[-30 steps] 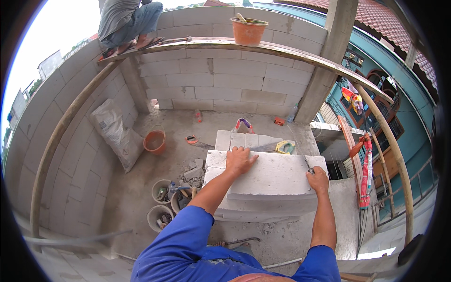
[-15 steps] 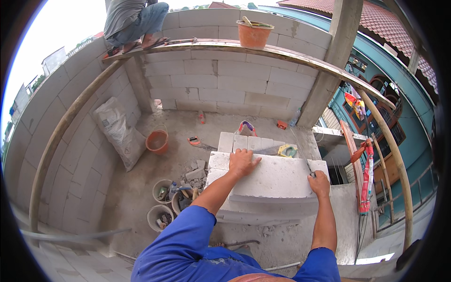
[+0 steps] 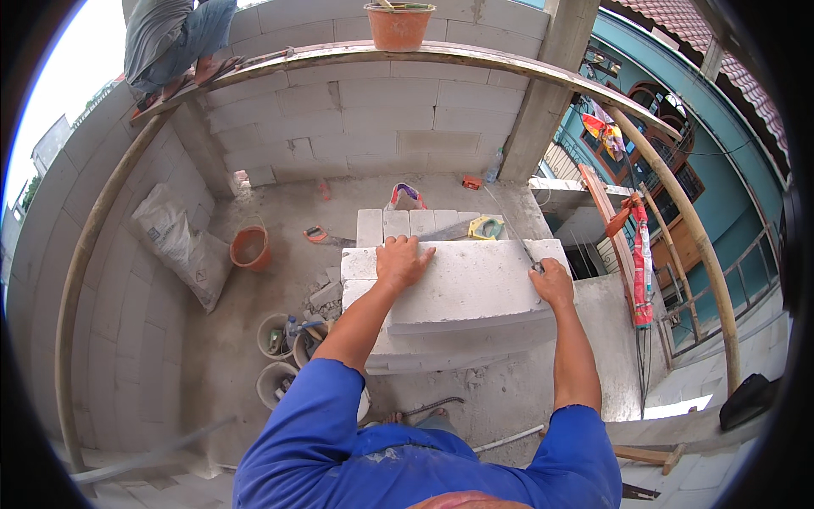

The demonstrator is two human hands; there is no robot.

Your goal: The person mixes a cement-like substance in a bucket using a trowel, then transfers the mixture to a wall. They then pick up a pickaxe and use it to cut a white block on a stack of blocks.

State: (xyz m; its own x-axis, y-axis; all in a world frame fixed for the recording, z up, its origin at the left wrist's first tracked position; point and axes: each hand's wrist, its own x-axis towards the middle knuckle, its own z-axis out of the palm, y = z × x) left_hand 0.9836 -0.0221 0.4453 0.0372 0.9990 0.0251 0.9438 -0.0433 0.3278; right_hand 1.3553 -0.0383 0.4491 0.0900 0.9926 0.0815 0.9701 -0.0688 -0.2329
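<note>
A large white lightweight block [image 3: 479,288] lies on top of a stack of similar blocks in front of me. My left hand [image 3: 402,263] rests on its upper left part, fingers apart over the far edge and thumb pointing right. At the block's right end, my right hand [image 3: 552,283] is closed round the dark handle of a long thin metal tool [image 3: 513,226]. That tool points away and to the left past the far edge; seen edge-on, its kind is unclear. Behind the block, a yellow-handled handsaw [image 3: 486,227] lies on a row of smaller blocks [image 3: 370,229].
An orange-handled handsaw [image 3: 315,234], an orange bucket [image 3: 250,248] and a white sack [image 3: 182,242] are to the left. Several pails [image 3: 274,383] stand near rubble. A plank scaffold [image 3: 475,56] crosses the far side, bearing another bucket [image 3: 398,27] and a crouching person [image 3: 170,42].
The whole view has shifted, so the scene sits higher and further left. My hands keep nearly the same places on the block, and the right still grips the tool.
</note>
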